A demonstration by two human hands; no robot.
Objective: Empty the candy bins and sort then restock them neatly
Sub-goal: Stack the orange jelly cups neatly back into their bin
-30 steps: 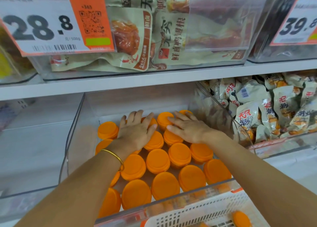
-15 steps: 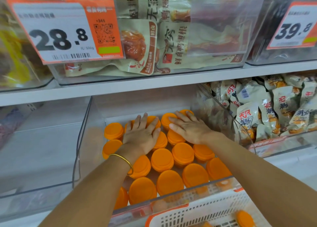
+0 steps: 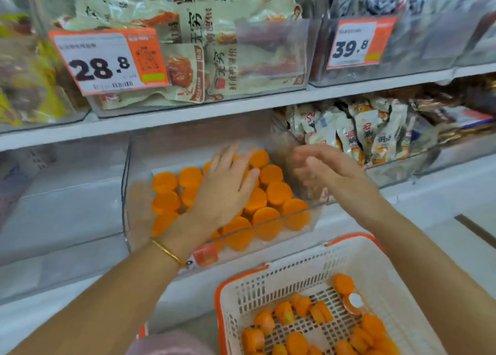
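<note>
White shop shelves [image 3: 188, 118] ran across the view, lined with clear bins. In the middle bin [image 3: 128, 193] on the lower shelf, orange tubs [image 3: 279, 193] stood upright, packed in rows and filling most of the floor. The left hand [image 3: 228, 191], a gold bangle [image 3: 169, 252] at its wrist, lay flat over the tubs with straight fingers close together. The right hand [image 3: 335, 174] was by the bin's right wall, fingers loosely spread and nothing seen in it. A white basket [image 3: 268, 287] with an orange rim sat below the shelf, with loose tubs [image 3: 296, 342] lying tilted in it.

The bin above held beige bags [image 3: 241, 59] behind a 28.8 tag [image 3: 107, 62]. Its neighbour carried a 39.8 tag [image 3: 357, 43], its contents too dim to name. Pale packets [image 3: 362, 132] filled the bin to the right. The right hand's fingers were smeared by blur, so whether they touched the wall could not be told. The left hand hid several tubs, and the frame cut off the basket's near edge.
</note>
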